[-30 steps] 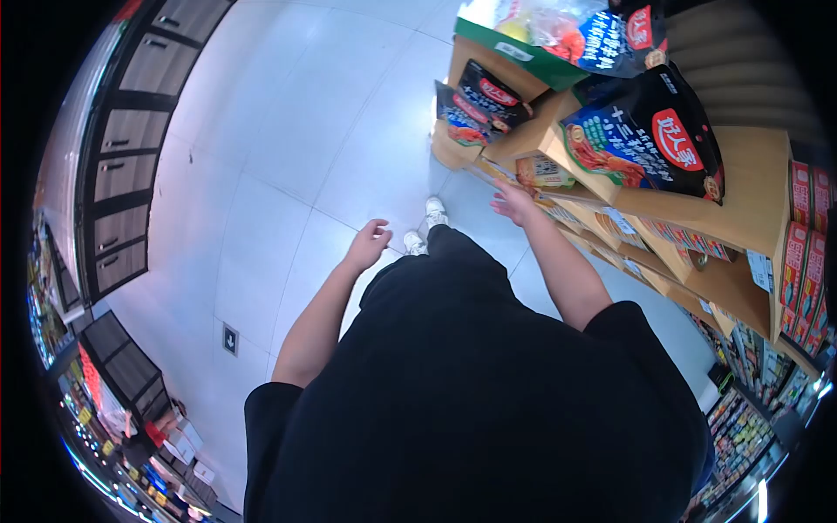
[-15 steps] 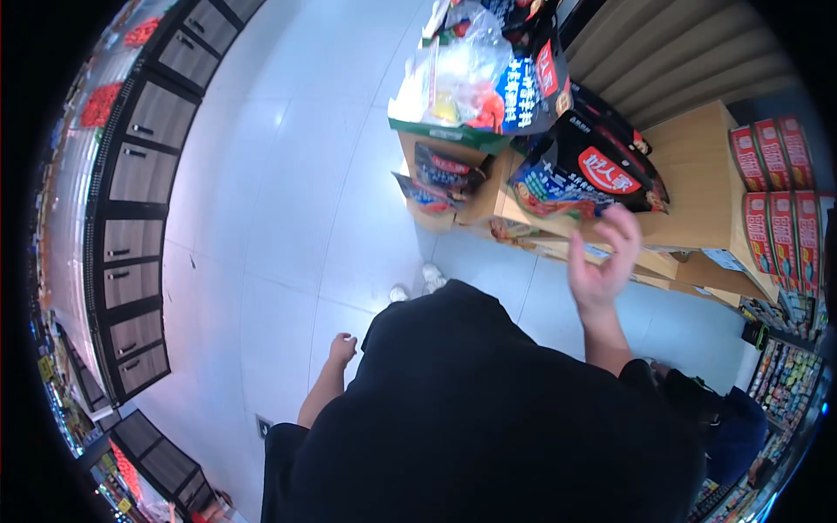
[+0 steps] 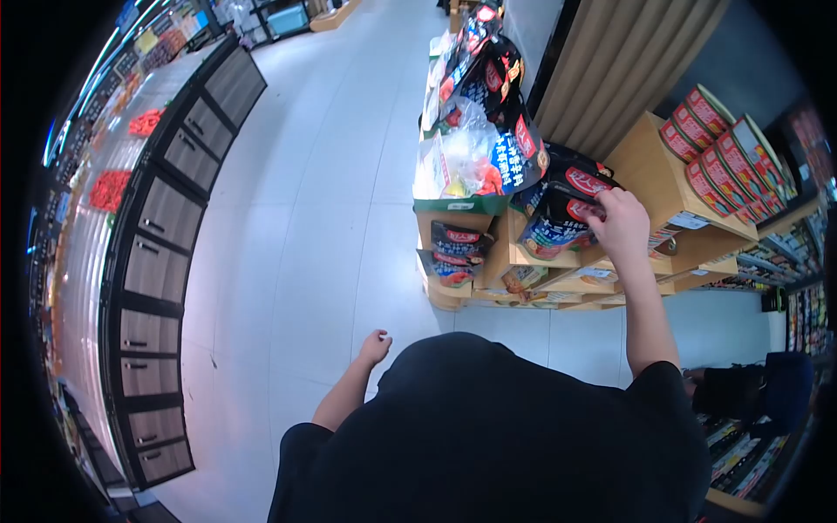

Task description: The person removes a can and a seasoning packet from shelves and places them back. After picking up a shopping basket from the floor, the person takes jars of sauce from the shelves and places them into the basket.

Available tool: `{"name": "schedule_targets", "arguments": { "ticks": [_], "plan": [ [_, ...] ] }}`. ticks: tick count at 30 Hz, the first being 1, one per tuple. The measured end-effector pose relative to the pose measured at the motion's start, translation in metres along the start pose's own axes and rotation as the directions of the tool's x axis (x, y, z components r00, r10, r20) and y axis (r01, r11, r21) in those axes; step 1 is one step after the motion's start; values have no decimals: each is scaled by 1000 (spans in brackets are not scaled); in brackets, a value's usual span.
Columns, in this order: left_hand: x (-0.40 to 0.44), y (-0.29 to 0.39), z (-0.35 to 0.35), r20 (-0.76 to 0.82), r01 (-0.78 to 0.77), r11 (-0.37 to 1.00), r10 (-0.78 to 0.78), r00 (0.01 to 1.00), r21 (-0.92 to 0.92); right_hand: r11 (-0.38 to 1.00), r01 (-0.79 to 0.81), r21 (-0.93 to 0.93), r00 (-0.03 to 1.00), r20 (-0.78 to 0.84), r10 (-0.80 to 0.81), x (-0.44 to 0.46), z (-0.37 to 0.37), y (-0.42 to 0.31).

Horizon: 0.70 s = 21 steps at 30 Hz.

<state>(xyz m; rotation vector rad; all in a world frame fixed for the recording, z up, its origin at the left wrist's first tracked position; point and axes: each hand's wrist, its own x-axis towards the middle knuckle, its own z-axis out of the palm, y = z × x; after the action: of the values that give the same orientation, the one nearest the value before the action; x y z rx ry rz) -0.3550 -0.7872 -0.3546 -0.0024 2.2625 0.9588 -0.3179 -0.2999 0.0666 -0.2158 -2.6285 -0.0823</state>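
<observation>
My right hand point(image 3: 621, 222) is at the wooden shelf, its thumb and fingers closed on the top edge of a black and blue seasoning pouch point(image 3: 555, 228) with a red logo. The pouch stands upright at the front of the shelf. Right behind it is another black pouch point(image 3: 586, 180) of the same look. Low at my left side hangs my left hand point(image 3: 375, 347), over the floor and away from the shelf. Its fingers are curled, with a small pale spot at the tips; I cannot make out what, if anything, they hold.
A green-edged display box point(image 3: 453, 206) with a clear plastic bag stands left of the pouches. Red cans point(image 3: 724, 170) are stacked on the wooden shelf point(image 3: 649, 166) to the right. Dark-framed cabinets point(image 3: 157, 270) line the left. A person in dark clothes point(image 3: 741, 392) is at lower right.
My right hand has gone from open in front of the shelf to closed on the pouch's top edge. The view has shifted, showing more of the aisle ahead. The left hand stays low, fingers curled.
</observation>
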Motion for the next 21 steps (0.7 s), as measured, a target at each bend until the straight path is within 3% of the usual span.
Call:
{"name": "schedule_targets", "arguments": {
  "ticks": [3,4,6,8,11,13,15,17,18,19,20,21],
  "plan": [
    [-5,-16,-5,38,63,998,-62,997,-10,997,51,-53,994,95,-46,1,0,2],
    [-14,-15,-11,37,63,998,-63,997,14,992,109,-60,993,62,-105,0,-5,-1],
    [-28,-15,-24,38,43,998,-45,998,43,996,71,-50,997,10,-70,-6,-21,-21],
    [-33,-14,-34,69,-170,967,159,985,189,994,105,-14,992,-74,-106,-14,-40,-38],
    [-54,49,-66,94,-278,953,268,959,123,986,165,-39,986,-26,-166,-30,-78,-71],
    [-79,116,-89,51,-490,872,489,871,4,980,192,-40,981,-1,-193,-32,-98,-97],
    [-117,193,-116,-44,-753,657,754,655,45,962,272,-24,960,84,-269,-32,-112,-126],
    [-145,253,-131,-118,-909,417,903,414,8,959,284,4,950,134,-282,-29,-118,-149],
    [-147,266,-134,-103,-910,414,905,412,-1,930,351,106,916,168,-364,-26,-123,-161],
    [-148,276,-136,148,-830,497,868,474,-253,889,408,209,875,190,-446,-24,-127,-172],
    [-150,281,-137,400,-666,594,802,444,-451,897,393,202,881,197,-431,-20,-128,-182],
    [-152,281,-138,553,-526,651,753,357,-547,898,383,216,886,190,-424,-18,-129,-190]
  ]
}}
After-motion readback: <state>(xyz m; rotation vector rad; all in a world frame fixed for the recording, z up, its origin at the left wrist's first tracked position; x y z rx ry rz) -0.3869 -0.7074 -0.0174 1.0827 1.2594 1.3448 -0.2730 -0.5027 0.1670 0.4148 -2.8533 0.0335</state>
